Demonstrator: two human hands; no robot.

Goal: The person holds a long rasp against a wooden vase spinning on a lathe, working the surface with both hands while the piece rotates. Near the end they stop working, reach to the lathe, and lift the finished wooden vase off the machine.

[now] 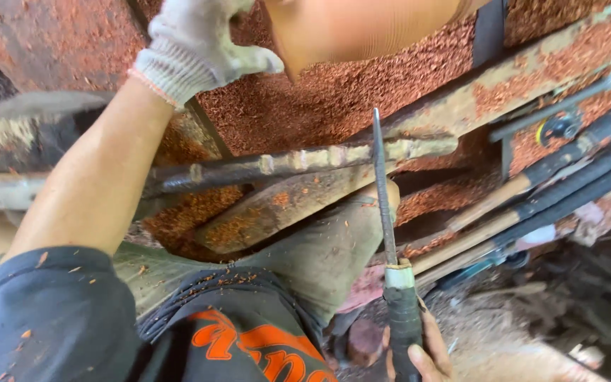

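My left hand [196, 42], in a white knitted glove, reaches up at the top of the view and grips the lower edge of a smooth pale orange wooden piece [362, 25]. My bare right hand [422, 354] at the bottom edge is closed around the dark handle of a long thin metal file [385, 205], which points straight up. The file's tip ends just below the wooden piece, apart from it. My left forearm runs diagonally from the dark sleeve at the lower left.
Red-brown sawdust [319, 99] covers a machine bed behind. A rusty metal bar [277, 166] crosses the middle. Several wooden-handled tools [532, 191] lie at the right. My knee in grey trousers [327, 247] and a dark shirt sit below.
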